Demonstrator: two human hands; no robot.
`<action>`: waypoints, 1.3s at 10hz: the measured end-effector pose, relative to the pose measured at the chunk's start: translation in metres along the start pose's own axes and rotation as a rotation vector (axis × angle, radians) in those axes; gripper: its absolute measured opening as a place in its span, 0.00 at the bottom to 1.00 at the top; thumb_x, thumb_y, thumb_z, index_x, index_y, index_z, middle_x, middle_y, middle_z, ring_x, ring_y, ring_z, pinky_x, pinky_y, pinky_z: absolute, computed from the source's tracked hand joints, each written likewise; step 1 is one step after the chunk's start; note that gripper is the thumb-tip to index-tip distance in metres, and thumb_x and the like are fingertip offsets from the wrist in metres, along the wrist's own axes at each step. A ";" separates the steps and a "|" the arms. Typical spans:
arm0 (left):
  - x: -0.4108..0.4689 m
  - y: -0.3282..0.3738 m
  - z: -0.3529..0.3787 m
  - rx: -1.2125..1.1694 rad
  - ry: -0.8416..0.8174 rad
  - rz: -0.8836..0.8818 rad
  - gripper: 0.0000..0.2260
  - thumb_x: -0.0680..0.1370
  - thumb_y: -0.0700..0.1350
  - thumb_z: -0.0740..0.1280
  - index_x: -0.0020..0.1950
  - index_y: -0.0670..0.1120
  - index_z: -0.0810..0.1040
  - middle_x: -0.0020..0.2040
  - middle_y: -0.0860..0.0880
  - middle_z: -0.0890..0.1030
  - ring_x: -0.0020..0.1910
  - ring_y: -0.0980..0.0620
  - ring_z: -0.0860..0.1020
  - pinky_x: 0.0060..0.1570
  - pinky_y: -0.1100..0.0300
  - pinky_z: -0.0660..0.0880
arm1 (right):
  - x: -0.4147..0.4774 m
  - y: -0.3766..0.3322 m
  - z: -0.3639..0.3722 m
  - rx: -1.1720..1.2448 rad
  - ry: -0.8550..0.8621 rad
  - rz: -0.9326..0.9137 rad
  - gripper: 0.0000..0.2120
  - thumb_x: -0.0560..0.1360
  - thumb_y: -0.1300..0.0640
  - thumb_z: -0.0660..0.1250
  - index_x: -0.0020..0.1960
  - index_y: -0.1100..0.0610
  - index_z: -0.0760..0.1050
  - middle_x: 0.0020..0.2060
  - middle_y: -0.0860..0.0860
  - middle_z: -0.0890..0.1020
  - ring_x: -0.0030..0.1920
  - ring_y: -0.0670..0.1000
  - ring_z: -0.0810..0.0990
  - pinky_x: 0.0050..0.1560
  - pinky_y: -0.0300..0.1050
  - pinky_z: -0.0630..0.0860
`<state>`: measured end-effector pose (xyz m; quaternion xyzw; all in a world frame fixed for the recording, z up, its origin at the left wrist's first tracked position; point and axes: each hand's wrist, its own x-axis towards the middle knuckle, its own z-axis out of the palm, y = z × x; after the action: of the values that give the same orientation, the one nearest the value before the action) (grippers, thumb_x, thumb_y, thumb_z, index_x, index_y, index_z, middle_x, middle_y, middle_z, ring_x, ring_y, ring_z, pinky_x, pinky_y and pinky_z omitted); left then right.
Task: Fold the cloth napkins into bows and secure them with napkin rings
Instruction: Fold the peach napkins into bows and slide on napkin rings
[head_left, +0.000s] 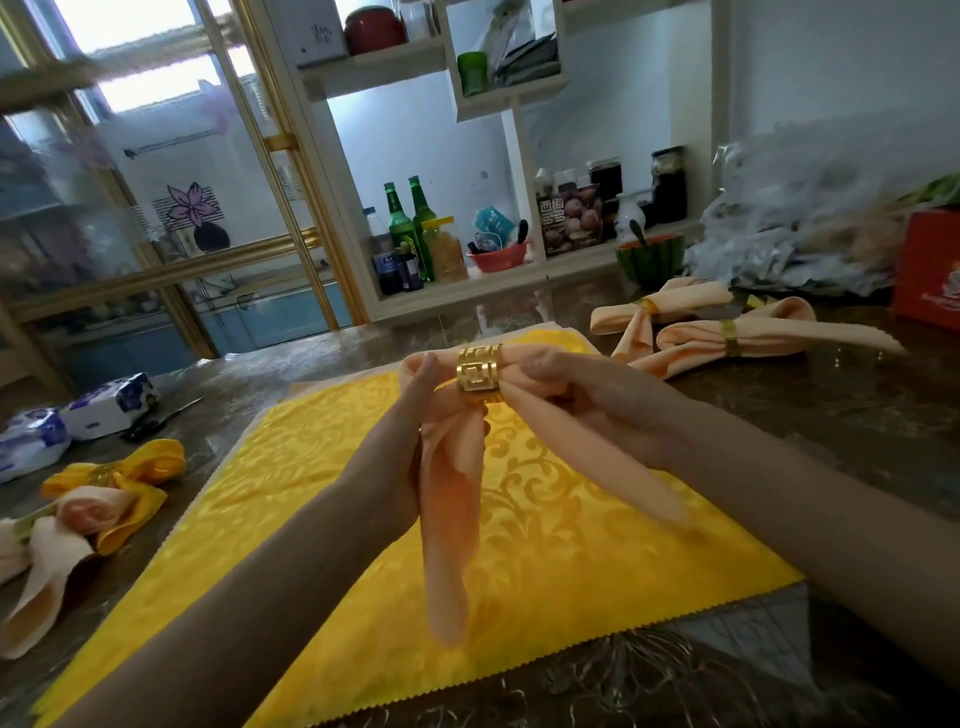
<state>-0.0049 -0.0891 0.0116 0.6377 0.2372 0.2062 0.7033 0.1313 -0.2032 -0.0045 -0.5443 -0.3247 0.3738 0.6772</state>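
I hold a peach cloth napkin (452, 519) in the air above a yellow patterned cloth (337, 519). A gold napkin ring (479, 373) with a square key pattern sits around its gathered middle. My left hand (415, 410) grips the napkin's left loop beside the ring. My right hand (587, 395) grips the right loop on the ring's other side. Two tails hang down, one straight below and one slanting right. Two finished peach bows (691, 322) with gold rings lie at the back right.
Yellow and peach folded napkins (93, 499) lie at the left table edge, near tissue packs (78, 410) and a dark utensil (161, 421). A watermelon half (649, 260), plastic bags (805, 234) and an orange box (930, 270) stand at the back right. Shelves with bottles rise behind.
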 end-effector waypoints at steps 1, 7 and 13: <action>0.004 -0.001 0.008 0.107 0.104 0.173 0.13 0.78 0.49 0.62 0.60 0.44 0.75 0.40 0.49 0.79 0.32 0.61 0.79 0.30 0.68 0.74 | -0.004 0.003 0.002 0.024 0.031 -0.001 0.12 0.75 0.55 0.65 0.56 0.58 0.77 0.39 0.54 0.78 0.36 0.49 0.75 0.32 0.41 0.73; -0.006 -0.009 0.002 0.106 0.140 0.339 0.19 0.73 0.59 0.58 0.49 0.47 0.80 0.31 0.51 0.81 0.26 0.60 0.77 0.24 0.69 0.70 | -0.003 -0.022 0.001 -0.723 0.193 -0.416 0.20 0.69 0.64 0.71 0.55 0.49 0.68 0.46 0.43 0.74 0.42 0.41 0.76 0.31 0.27 0.71; -0.005 0.001 0.009 0.001 -0.092 0.083 0.19 0.66 0.53 0.70 0.52 0.43 0.79 0.38 0.48 0.83 0.34 0.57 0.80 0.35 0.63 0.76 | -0.012 -0.019 0.000 -0.230 0.078 -0.254 0.14 0.71 0.58 0.71 0.56 0.51 0.74 0.48 0.52 0.81 0.44 0.48 0.81 0.39 0.39 0.78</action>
<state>-0.0029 -0.0991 0.0135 0.6560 0.1782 0.2054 0.7040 0.1281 -0.2154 0.0138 -0.5867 -0.4050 0.2242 0.6645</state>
